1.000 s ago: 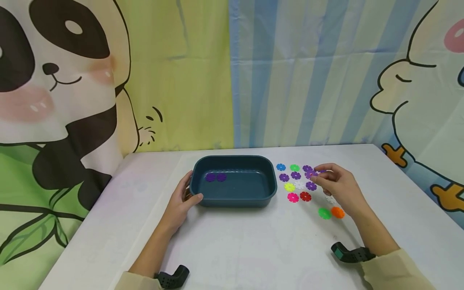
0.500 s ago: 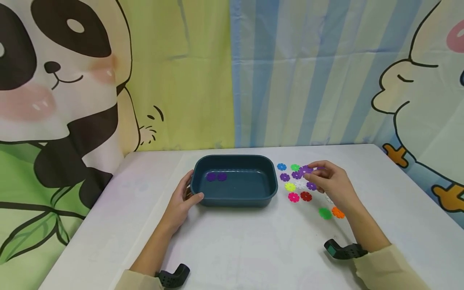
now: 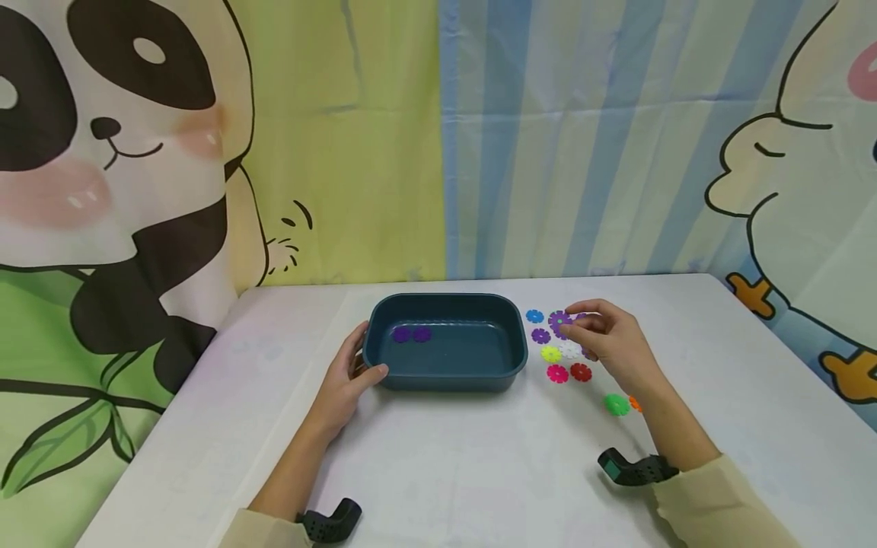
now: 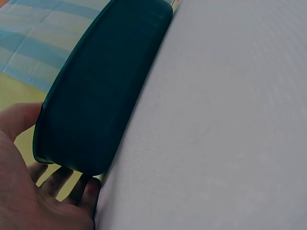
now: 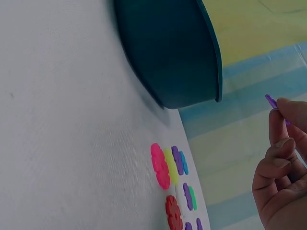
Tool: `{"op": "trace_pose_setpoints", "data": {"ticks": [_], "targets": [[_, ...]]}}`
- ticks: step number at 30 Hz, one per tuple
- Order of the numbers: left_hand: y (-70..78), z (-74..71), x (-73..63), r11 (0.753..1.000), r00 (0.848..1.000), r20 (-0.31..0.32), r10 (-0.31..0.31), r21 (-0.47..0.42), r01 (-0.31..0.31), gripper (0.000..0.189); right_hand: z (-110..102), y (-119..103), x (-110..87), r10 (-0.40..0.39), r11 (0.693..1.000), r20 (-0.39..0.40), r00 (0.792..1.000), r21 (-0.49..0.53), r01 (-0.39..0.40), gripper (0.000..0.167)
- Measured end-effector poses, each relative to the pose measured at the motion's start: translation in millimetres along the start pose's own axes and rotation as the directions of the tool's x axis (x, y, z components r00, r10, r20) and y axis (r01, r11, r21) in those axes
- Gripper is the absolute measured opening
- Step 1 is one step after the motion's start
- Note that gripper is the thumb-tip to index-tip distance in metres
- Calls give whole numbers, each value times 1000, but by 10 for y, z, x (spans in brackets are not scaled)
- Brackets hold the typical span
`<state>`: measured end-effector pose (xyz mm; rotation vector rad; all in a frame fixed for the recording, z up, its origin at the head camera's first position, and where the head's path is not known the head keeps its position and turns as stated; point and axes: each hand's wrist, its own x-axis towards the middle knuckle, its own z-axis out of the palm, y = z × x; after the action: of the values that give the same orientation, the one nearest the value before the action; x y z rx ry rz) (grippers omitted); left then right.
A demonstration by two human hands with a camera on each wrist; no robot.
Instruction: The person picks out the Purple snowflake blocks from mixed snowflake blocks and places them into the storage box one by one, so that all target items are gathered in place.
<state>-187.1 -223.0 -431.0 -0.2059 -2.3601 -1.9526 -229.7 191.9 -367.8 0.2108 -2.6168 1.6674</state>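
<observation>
My left hand (image 3: 346, 377) holds the left end of a dark teal plastic tub (image 3: 445, 382), its thumb at the rim and its fingers behind the end wall. In the left wrist view, the thumb meets the rim of the tub (image 4: 96, 96). Two purple flower-shaped discs (image 3: 401, 335) lie inside the tub. Between thumb and forefinger, my right hand (image 3: 613, 342) pinches another purple flower disc (image 5: 270, 101), raised above the table beyond the tub's right end. Part of that disc is hidden by the fingertips.
Loose discs lie right of the tub: blue (image 3: 535, 316), purple (image 3: 540, 336), yellow (image 3: 551, 354), white (image 3: 570, 349), pink (image 3: 557, 374) and red (image 3: 581, 372). Nearer are green (image 3: 617, 405) and orange ones, the orange partly behind the wrist. A printed curtain (image 3: 370, 152) hangs behind the white table (image 3: 479, 472).
My right hand has moved left toward the tub, carrying the pinched purple disc over the other discs. The left hand stays at the tub's end. The head view has shifted slightly.
</observation>
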Motion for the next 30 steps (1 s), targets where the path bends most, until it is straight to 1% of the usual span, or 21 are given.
{"op": "trace_pose_setpoints", "data": {"ticks": [4,10,18,26,30], "targets": [[0,-1,2,1000,1000,-3,0,4,0,81,65,-64,19,-3,1000,3,1000,20,3,52],[7,4,5,1000,1000,-3,-3,4,3,81,163,-138,60,-25,999,9,1000,37,25,48],[12,1,5,1000,1000,-7,-9,5,9,82,298,-192,101,-2,996,12,1000,85,1,53],[7,9,3,1000,1000,-4,-15,7,15,82,425,-220,179,-23,995,26,999,96,20,47],[23,6,-2,1000,1000,-4,-11,10,11,82,499,-237,212,-35,990,35,999,136,30,45]]}}
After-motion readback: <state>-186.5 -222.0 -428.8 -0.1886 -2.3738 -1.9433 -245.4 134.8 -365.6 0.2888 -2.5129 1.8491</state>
